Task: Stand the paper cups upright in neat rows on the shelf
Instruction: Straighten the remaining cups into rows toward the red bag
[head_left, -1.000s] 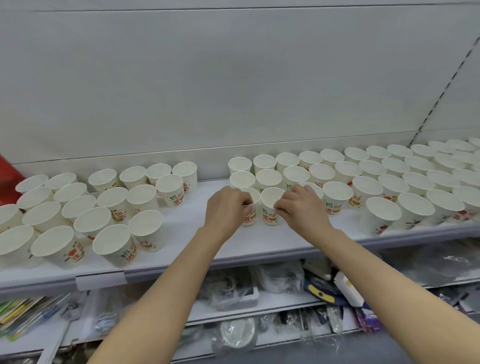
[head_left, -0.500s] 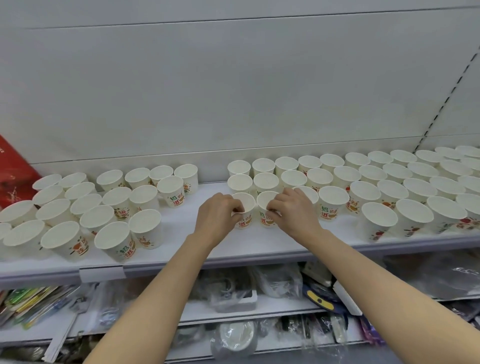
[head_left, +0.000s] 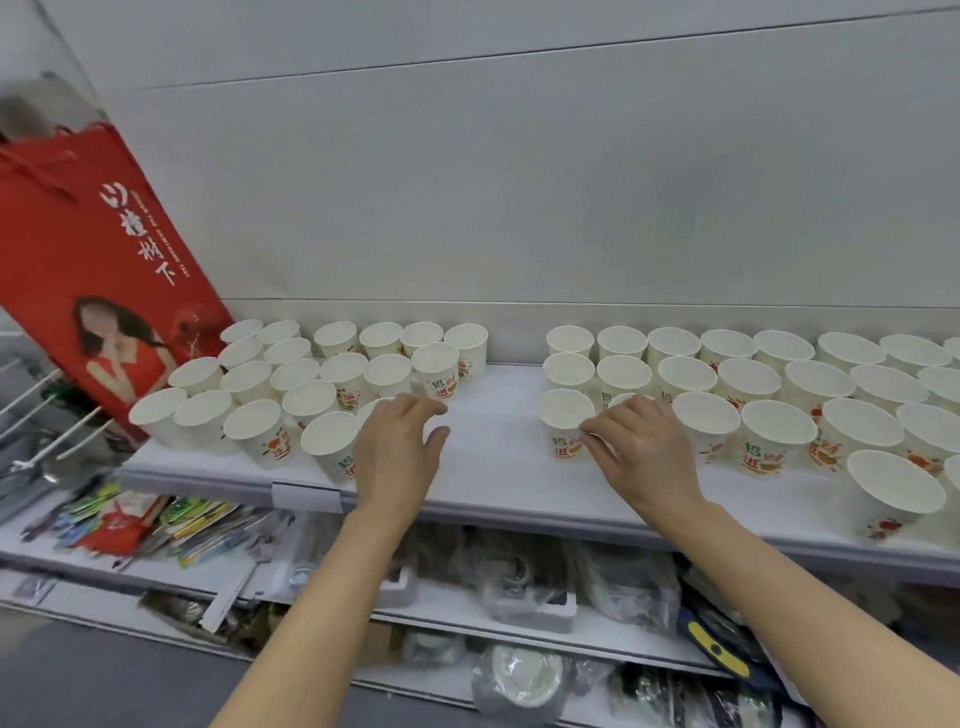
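Many white paper cups with red and green print stand upright on the white shelf (head_left: 493, 462) in two groups, one on the left (head_left: 332, 447) and one on the right (head_left: 774, 431), with a bare gap between them. My left hand (head_left: 400, 447) hovers over the gap beside the left group's front cups, fingers spread and relaxed, holding nothing. My right hand (head_left: 641, 449) lies at the right group's front left corner. Its fingertips touch the side of the corner cup (head_left: 563, 423), and it partly covers another cup (head_left: 626, 401) behind.
A red paper bag (head_left: 98, 270) leans against the wall at the shelf's left end. One cup (head_left: 893, 493) stands alone near the front edge on the right. Lower shelves (head_left: 519, 613) hold plastic-wrapped goods and packets. Metal hooks (head_left: 47, 415) stick out at far left.
My left hand has let go of its cup and moved left toward the left group. My right hand stays at the right group's front cups. The view has swung left, showing the red bag.
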